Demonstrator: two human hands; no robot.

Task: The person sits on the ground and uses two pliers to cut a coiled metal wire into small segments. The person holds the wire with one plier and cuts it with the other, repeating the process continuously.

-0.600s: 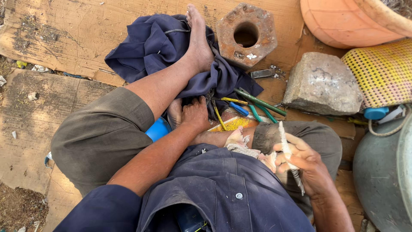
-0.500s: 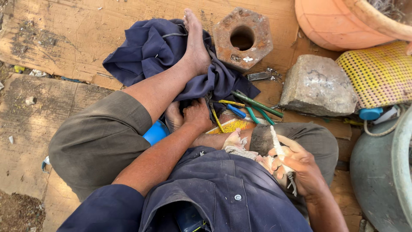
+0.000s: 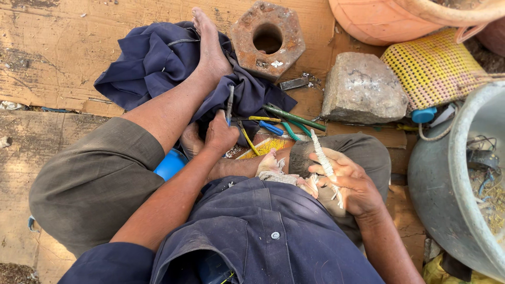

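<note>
I sit on the ground with my legs folded. My left hand (image 3: 220, 134) is closed around a slim metal tool (image 3: 230, 102) whose grey tip points up toward the blue cloth (image 3: 152, 58). My right hand (image 3: 350, 181) rests on my right knee and grips a frayed whitish cable piece (image 3: 322, 158) that sticks up between the fingers. Between my hands lie pliers with blue handles (image 3: 271, 127), green-handled tools (image 3: 294, 118) and yellow wires (image 3: 250, 142). My bare foot (image 3: 209, 44) lies on the blue cloth.
A rusty hexagonal metal block with a hole (image 3: 267, 39) and a grey stone (image 3: 362, 89) lie ahead. To the right are a yellow woven mat (image 3: 434, 68), an orange pot (image 3: 384, 18) and a grey metal basin (image 3: 452, 179) with scrap inside. Cardboard (image 3: 63, 47) covers the ground on the left.
My left hand has picked up the slim metal tool and now holds it upright. My right hand with the cable piece has settled onto my knee.
</note>
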